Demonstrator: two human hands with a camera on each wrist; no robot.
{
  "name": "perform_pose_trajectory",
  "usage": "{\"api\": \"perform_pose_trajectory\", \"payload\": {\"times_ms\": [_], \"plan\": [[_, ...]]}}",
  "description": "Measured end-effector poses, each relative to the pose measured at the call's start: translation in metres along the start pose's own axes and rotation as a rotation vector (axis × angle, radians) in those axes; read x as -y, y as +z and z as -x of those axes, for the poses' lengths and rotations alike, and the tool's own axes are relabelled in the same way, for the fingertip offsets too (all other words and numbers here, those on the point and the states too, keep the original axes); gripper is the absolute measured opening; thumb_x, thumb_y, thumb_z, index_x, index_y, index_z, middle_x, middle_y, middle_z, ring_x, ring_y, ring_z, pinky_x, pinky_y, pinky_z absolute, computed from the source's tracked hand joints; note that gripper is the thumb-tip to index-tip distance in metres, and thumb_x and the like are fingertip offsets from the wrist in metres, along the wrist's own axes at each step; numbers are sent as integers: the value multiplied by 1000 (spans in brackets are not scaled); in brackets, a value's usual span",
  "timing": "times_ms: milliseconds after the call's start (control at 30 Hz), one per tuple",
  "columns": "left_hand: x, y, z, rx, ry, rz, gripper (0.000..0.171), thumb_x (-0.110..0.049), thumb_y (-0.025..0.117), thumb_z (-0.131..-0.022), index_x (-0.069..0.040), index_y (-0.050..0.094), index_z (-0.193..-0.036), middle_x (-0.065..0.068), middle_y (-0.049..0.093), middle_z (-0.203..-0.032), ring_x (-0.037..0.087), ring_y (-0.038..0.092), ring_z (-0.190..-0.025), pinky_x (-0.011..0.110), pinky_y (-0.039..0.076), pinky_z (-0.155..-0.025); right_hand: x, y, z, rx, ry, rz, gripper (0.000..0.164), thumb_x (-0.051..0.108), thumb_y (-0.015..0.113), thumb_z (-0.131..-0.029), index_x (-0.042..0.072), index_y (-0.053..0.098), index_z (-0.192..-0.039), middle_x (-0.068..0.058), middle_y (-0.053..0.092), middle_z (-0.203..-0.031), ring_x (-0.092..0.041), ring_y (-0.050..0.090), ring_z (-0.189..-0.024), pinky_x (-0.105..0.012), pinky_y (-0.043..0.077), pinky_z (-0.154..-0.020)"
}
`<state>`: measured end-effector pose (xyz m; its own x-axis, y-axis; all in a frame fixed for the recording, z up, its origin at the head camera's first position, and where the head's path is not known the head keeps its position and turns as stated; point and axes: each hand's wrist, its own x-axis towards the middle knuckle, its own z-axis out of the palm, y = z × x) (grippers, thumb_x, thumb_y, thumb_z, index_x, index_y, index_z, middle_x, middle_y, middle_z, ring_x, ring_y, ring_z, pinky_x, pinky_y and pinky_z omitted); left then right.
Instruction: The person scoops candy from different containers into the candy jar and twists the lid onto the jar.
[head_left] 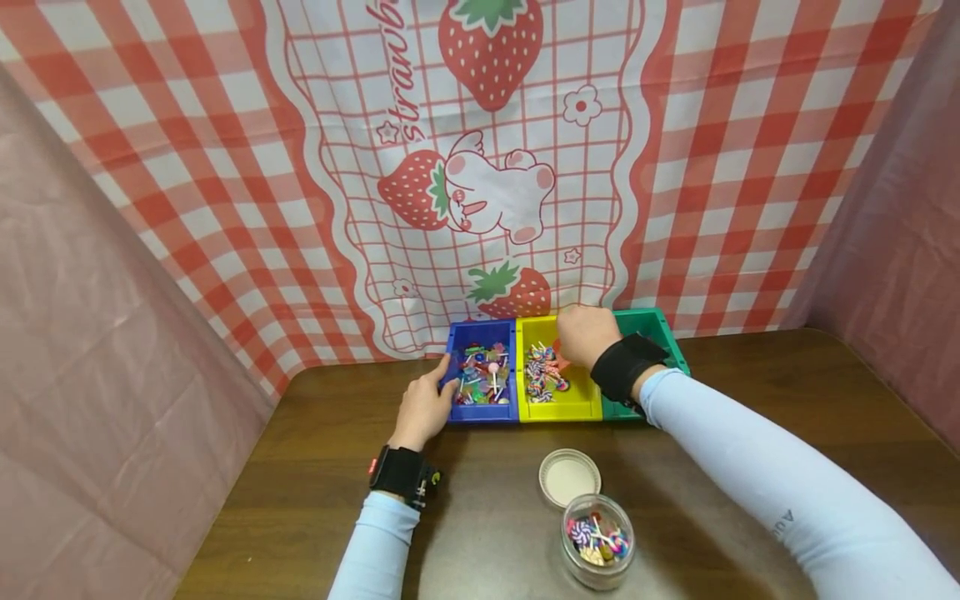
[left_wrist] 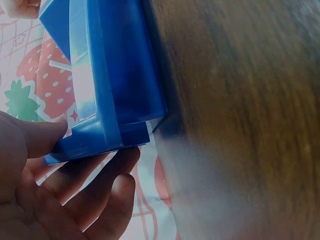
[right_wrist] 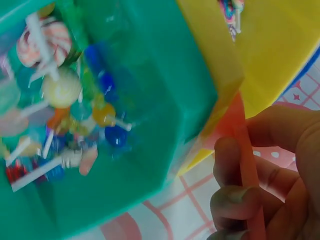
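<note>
My left hand [head_left: 422,408] grips the outer edge of the blue bin [head_left: 482,412], thumb over the rim and fingers against the outside in the left wrist view. Mixed small candies and lollipops [head_left: 480,377] lie in that bin. Over the yellow bin [head_left: 573,408] my right hand [head_left: 588,333] holds a small orange scoop [right_wrist: 248,172] by its handle. The scoop's wider end dips into the yellow bin beside striped lollipops [head_left: 542,371]; part of it is hidden behind the hand. The green bin [right_wrist: 155,65] on the right has assorted candies in it.
Nearer on the wooden table [head_left: 300,467] stands a clear jar [head_left: 597,575] with candies inside. A round pale lid [head_left: 570,477] lies just behind it. A red-and-white checked cloth [head_left: 720,183] hangs behind the row of bins, with pink cloth at both sides.
</note>
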<state>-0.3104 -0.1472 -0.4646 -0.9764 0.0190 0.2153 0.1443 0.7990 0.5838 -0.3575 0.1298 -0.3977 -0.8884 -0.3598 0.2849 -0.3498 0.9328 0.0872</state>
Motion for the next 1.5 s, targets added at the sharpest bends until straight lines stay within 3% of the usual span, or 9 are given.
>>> {"api": "perform_pose_trajectory", "payload": {"times_ms": [167,233,500,700,967,1267,1367,1500], "plan": [[0,2,0,0,7,-1,51,-26,62,-100,-19,50,-148,19,59,-135,38,60,-117,55,47,-93,7,8,4,-128,-151,123,28,5,71,-80,9,59,-55,-5,53,-54,-24,55,-51,-42,48,-45],[-1,3,0,2,11,4,50,-26,62,-100,-19,50,-148,19,59,-135,38,60,-117,56,47,-93,9,6,4,-125,-166,138,30,4,71,-81,10,59,-54,-4,53,-53,-24,55,-50,-40,48,-45],[0,-1,0,-3,4,6,50,-25,63,-99,-18,51,-148,19,59,-136,38,59,-119,56,46,-94,1,-3,-2,221,84,-81,26,23,70,-86,9,64,-65,-9,59,-70,-27,58,-62,-47,51,-56],[0,-3,2,-6,13,0,50,-24,62,-99,-16,51,-148,20,59,-135,38,60,-116,56,48,-91,-6,2,0,248,146,-142,31,27,68,-88,10,64,-63,-10,59,-68,-28,58,-60,-47,50,-54],[-3,-3,3,-11,13,1,50,-25,62,-99,-16,51,-148,21,60,-133,38,62,-114,56,48,-89,0,9,8,123,135,-97,24,17,65,-89,7,63,-67,-9,56,-65,-29,58,-57,-46,50,-51],[-1,-3,2,-4,11,-3,50,-26,62,-100,-17,51,-148,21,60,-134,39,61,-114,56,48,-89,7,29,20,-198,30,-41,17,11,67,-87,2,61,-74,-12,59,-62,-34,61,-56,-51,50,-46],[-2,-2,2,-7,8,-1,50,-25,62,-99,-17,51,-148,20,59,-134,39,61,-115,56,48,-90,6,33,21,-222,35,-29,18,12,69,-87,2,60,-75,-12,59,-61,-33,60,-55,-50,49,-46],[-2,-1,1,-11,7,0,50,-25,63,-99,-16,52,-147,20,59,-134,39,61,-115,56,47,-91,3,37,23,-222,-47,20,26,19,78,-84,2,58,-79,-11,58,-63,-31,59,-54,-46,49,-46]]}}
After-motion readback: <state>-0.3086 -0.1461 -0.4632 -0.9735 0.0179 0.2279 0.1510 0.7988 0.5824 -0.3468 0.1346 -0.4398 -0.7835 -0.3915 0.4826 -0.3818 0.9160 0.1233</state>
